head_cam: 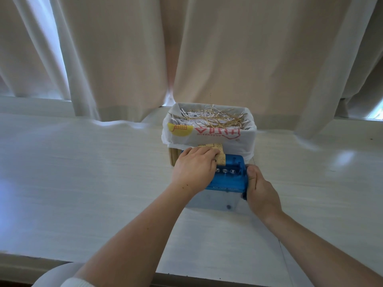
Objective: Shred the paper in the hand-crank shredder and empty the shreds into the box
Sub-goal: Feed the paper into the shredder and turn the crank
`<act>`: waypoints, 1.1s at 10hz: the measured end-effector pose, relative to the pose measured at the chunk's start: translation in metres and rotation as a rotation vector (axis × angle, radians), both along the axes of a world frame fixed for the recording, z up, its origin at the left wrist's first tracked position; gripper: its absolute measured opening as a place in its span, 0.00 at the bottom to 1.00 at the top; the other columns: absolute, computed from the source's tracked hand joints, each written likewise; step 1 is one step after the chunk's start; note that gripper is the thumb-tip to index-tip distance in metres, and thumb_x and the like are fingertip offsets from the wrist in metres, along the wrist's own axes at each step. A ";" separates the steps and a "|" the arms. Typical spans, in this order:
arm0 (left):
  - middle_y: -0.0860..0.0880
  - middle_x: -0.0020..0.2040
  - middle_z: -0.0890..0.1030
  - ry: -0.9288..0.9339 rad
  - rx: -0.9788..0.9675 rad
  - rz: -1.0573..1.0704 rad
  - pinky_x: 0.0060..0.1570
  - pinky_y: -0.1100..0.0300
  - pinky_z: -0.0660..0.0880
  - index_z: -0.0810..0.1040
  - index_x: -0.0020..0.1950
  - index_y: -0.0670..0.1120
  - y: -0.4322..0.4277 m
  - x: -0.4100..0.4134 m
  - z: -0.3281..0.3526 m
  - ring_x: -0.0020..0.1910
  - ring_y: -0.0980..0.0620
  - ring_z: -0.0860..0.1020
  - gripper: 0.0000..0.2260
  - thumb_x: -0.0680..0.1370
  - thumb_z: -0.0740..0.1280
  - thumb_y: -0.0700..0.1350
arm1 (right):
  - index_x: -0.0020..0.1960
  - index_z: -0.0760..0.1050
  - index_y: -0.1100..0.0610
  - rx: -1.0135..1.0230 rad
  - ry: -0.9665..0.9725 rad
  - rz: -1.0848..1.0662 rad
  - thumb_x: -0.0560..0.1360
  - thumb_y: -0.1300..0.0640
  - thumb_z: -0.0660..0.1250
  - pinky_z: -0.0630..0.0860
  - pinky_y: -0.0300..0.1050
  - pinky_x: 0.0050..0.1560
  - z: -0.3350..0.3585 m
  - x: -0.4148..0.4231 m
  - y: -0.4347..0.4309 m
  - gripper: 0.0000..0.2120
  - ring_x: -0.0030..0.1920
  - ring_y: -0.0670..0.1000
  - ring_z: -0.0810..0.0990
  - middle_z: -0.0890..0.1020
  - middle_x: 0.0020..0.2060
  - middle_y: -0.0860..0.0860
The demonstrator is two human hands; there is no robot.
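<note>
Blue translucent plastic hand-crank shredder (228, 179) sat near the white tabletop's (83, 172) far edge, just in front of the bag-lined cardboard box (217, 135) heaped with paper shreds (211, 119), probably kept close for an easy tip-out. Its long axis ran left to right along that edge, slot upward. Left hand (194, 168) lay fingers-flat over the tan printed paper (219, 151), steadying the feed. Right hand (261, 189) was wrapped round the crank (244, 195) at the right end.

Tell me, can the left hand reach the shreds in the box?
Probably yes. The box stands open just behind the shredder, nothing covers the shreds, and the left hand rests on the paper right in front.
</note>
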State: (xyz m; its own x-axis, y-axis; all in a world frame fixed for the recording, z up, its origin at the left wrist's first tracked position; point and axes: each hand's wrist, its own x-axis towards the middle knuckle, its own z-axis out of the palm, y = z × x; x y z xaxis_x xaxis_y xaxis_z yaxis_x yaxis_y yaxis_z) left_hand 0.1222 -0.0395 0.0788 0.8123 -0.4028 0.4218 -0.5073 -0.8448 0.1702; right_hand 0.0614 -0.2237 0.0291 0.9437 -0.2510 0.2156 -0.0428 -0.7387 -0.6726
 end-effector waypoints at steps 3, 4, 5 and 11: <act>0.56 0.64 0.76 -0.004 0.000 -0.007 0.66 0.55 0.62 0.72 0.67 0.55 0.001 -0.002 0.001 0.63 0.53 0.72 0.16 0.82 0.52 0.50 | 0.60 0.67 0.42 -0.011 -0.066 -0.021 0.78 0.33 0.35 0.74 0.45 0.33 -0.003 -0.001 -0.004 0.27 0.33 0.47 0.81 0.81 0.31 0.48; 0.56 0.61 0.77 -0.016 -0.006 -0.010 0.63 0.56 0.64 0.72 0.65 0.55 0.001 -0.004 0.002 0.59 0.53 0.73 0.15 0.82 0.51 0.50 | 0.62 0.65 0.41 -0.037 -0.134 0.007 0.78 0.34 0.38 0.75 0.47 0.32 -0.003 -0.005 -0.007 0.24 0.32 0.46 0.80 0.81 0.32 0.46; 0.56 0.60 0.77 -0.016 -0.010 -0.007 0.63 0.55 0.64 0.72 0.65 0.55 0.001 -0.005 0.002 0.59 0.53 0.73 0.15 0.82 0.52 0.49 | 0.64 0.63 0.39 -0.051 -0.142 0.038 0.78 0.32 0.37 0.75 0.48 0.29 -0.002 -0.007 -0.005 0.24 0.31 0.45 0.80 0.80 0.32 0.46; 0.56 0.63 0.76 0.004 0.006 0.000 0.63 0.56 0.63 0.72 0.66 0.55 0.000 -0.001 0.002 0.61 0.54 0.72 0.16 0.81 0.52 0.49 | 0.60 0.69 0.49 0.122 0.069 0.089 0.82 0.41 0.43 0.74 0.48 0.32 0.025 -0.007 0.001 0.21 0.29 0.50 0.75 0.76 0.30 0.52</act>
State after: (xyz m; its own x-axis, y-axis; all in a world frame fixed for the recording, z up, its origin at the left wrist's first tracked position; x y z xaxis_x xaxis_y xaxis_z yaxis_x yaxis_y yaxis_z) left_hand 0.1212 -0.0398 0.0811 0.8141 -0.4048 0.4164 -0.5063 -0.8460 0.1674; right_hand 0.0543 -0.2230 0.0537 0.9748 -0.1865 0.1223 -0.0305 -0.6547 -0.7552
